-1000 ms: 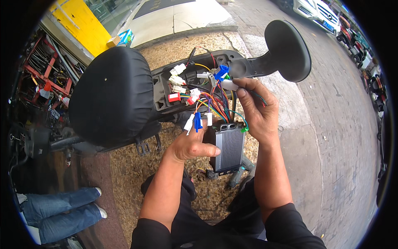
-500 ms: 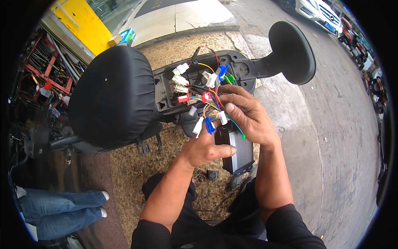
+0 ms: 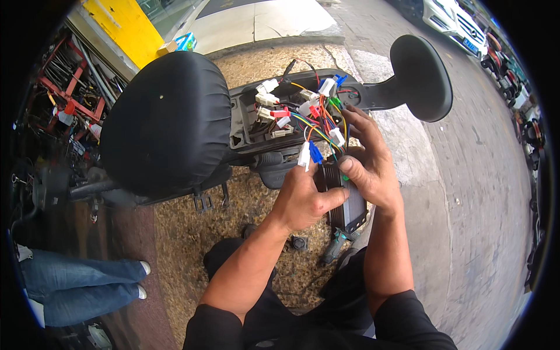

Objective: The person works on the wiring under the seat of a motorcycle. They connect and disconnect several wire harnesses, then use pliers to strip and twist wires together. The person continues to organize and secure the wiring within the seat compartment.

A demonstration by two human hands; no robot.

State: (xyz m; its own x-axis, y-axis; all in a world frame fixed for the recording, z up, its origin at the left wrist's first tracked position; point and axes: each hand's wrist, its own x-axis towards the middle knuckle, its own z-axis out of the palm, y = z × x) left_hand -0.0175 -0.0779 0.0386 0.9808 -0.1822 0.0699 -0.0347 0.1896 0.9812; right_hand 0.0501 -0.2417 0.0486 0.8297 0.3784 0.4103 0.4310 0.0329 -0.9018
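My left hand point(image 3: 303, 201) grips a finned motor controller point(image 3: 354, 205), its thumb across the silvery ribbed face and its other fingers mostly hidden behind. Out of the controller's upper end runs a bundle of coloured wires point(image 3: 324, 123) with white, blue, red and green connectors. My right hand point(image 3: 378, 169) curls around the right side of that bundle, thumb low by the controller's end, fingers partly behind the wires. A white plug point(image 3: 304, 156) and a blue plug point(image 3: 315, 153) stick up above my left hand. Beyond lies the open compartment point(image 3: 245, 125) of a scooter, holding cream connectors point(image 3: 267, 99).
A black seat point(image 3: 169, 122) is at left of the compartment, a black backrest pad point(image 3: 421, 79) at right. On the speckled ground are a teal power tool point(image 3: 335, 246) and a small black part point(image 3: 298, 242). Someone in jeans point(image 3: 87, 280) stands at left; a white car point(image 3: 452, 23) is far right.
My right hand has slid down the wires toward the controller's end, its thumb lower and its fingers farther apart. The left hand keeps its grip. The whole view has shifted slightly.
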